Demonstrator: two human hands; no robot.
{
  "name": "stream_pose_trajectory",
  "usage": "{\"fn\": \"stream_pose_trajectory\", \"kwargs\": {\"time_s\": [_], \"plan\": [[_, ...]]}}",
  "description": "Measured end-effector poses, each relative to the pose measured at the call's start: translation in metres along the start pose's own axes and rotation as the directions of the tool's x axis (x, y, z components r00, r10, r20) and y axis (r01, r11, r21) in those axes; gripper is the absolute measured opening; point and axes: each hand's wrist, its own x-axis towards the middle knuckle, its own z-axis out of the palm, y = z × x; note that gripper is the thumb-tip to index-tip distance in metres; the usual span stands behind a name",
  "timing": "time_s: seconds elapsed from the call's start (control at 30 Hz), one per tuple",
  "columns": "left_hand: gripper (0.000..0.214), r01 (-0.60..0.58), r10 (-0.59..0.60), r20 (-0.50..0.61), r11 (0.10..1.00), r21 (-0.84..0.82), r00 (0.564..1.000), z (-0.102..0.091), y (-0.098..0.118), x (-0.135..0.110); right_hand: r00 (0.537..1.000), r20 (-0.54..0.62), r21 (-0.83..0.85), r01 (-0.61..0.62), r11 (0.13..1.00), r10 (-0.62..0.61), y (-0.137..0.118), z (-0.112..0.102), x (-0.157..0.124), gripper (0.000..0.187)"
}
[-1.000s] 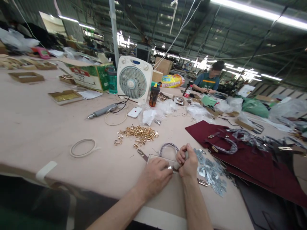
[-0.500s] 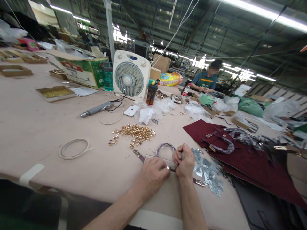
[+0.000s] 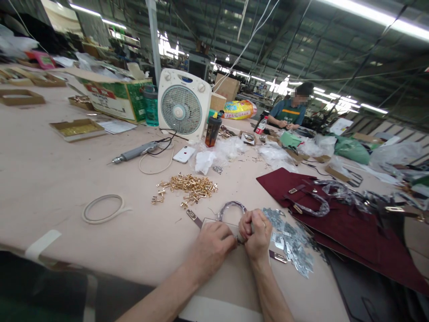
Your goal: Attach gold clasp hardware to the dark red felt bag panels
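A beige bag panel [image 3: 231, 268] lies in front of me. A plastic-wrapped handle [image 3: 231, 205] loops out beyond its far edge. Dark straps with gold-coloured metal plates stick out at both sides, one strap end [image 3: 192, 215] at left and another strap end [image 3: 278, 256] at right. My left hand [image 3: 214, 246] rests on the panel, thumb and fingers pinched together at a small spot I cannot make out. Beside it, my right hand [image 3: 255, 235] is closed in a fist around something mostly hidden, its lower edge close to the left fingertips.
Gold-coloured fittings [image 3: 189, 188] are heaped beyond the hands. Flat silvery metal plates [image 3: 291, 241] lie right of my right hand, near burgundy bag pieces [image 3: 342, 223]. A tape roll [image 3: 103, 209], an electric screwdriver [image 3: 134, 152], a phone [image 3: 184, 154] and a fan [image 3: 182, 107] are on the table. A co-worker [image 3: 290, 112] sits beyond.
My right fist has turned and shifted slightly left, hiding the greyish piece that showed below it. The left hand has stayed nearly in place.
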Motion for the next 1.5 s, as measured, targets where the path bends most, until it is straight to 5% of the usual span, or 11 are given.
{"fn": "stream_pose_trajectory", "kwargs": {"time_s": [0.13, 0.37, 0.5, 0.6, 0.67, 0.9, 1.23, 1.37, 1.5], "plan": [[0.019, 0.023, -0.023, 0.009, 0.999, -0.042, 1.000, -0.002, 0.000, 0.000, 0.991, 0.082, -0.165, 0.118, 0.979, -0.105, 0.002, -0.003, -0.012, 0.041], [0.012, 0.090, -0.085, 0.036, 0.984, -0.156, 0.996, -0.015, 0.002, 0.004, 0.910, 0.312, -0.300, 0.366, 0.881, -0.272, 0.003, -0.006, -0.029, 0.031], [0.034, 0.099, -0.102, -0.007, 0.984, -0.151, 0.995, -0.017, 0.002, 0.003, 0.986, 0.024, -0.049, 0.163, 0.985, -0.162, -0.009, -0.013, -0.015, 0.032], [0.038, 0.092, -0.088, 0.039, 0.989, -0.117, 0.995, -0.019, 0.003, 0.003, 0.964, -0.231, 0.161, 0.172, 0.972, -0.132, -0.026, -0.019, 0.002, 0.029], [0.040, 0.092, -0.084, 0.069, 0.989, -0.116, 0.994, -0.019, 0.003, 0.004, 0.950, -0.278, 0.202, 0.203, 0.958, -0.143, -0.035, -0.019, 0.009, 0.031], [0.038, 0.143, -0.133, 0.071, 0.974, -0.176, 0.989, -0.016, -0.001, 0.008, 1.000, 0.017, 0.106, 0.018, 0.994, -0.020, -0.021, 0.012, 0.010, 0.039], [0.035, 0.164, -0.156, 0.056, 0.966, -0.202, 0.986, -0.019, 0.000, 0.009, 0.987, 0.082, -0.008, -0.135, 0.991, 0.135, 0.002, 0.018, 0.021, 0.043], [0.026, 0.143, -0.136, 0.048, 0.968, -0.207, 0.990, -0.021, 0.001, 0.009, 0.983, 0.169, -0.197, -0.036, 0.980, 0.070, 0.001, 0.017, 0.009, 0.045], [0.033, 0.134, -0.132, 0.024, 0.966, -0.221, 0.991, -0.017, -0.001, 0.008, 0.919, 0.387, -0.410, 0.240, 0.880, -0.071, 0.000, 0.017, -0.007, 0.045]]}}
